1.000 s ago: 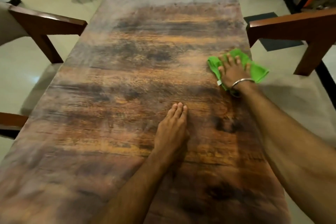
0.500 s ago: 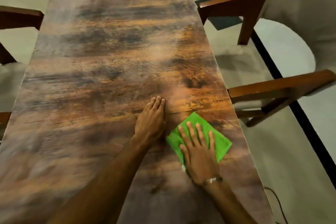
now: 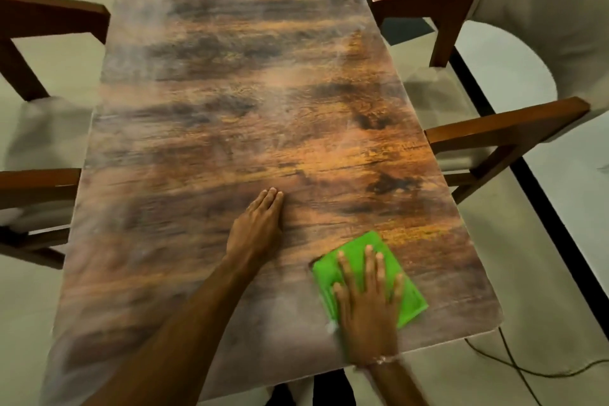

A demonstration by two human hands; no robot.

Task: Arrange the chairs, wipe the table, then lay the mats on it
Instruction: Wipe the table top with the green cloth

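Note:
A long wooden table [image 3: 230, 102] with a dark, streaky grain fills the view. Near its front right corner lies a folded green cloth [image 3: 352, 260]. My right hand [image 3: 367, 303] presses flat on the cloth with its fingers spread. My left hand [image 3: 258, 227] rests flat on the bare tabletop just left of the cloth, fingers together, holding nothing. A wooden chair with a pale cushioned back [image 3: 514, 128] stands at the table's right side. Another wooden chair [image 3: 39, 181] stands at the left side. No mats are in view.
A black cable [image 3: 514, 362] trails over the pale floor by the front right table corner. A dark floor strip [image 3: 543, 208] runs behind the right chair. A dark mat [image 3: 405, 26] lies on the floor at the far right.
My right hand has drawn the green cloth from the far right edge back to the near right corner. The view has swung right and down. My left hand stays flat on the table.

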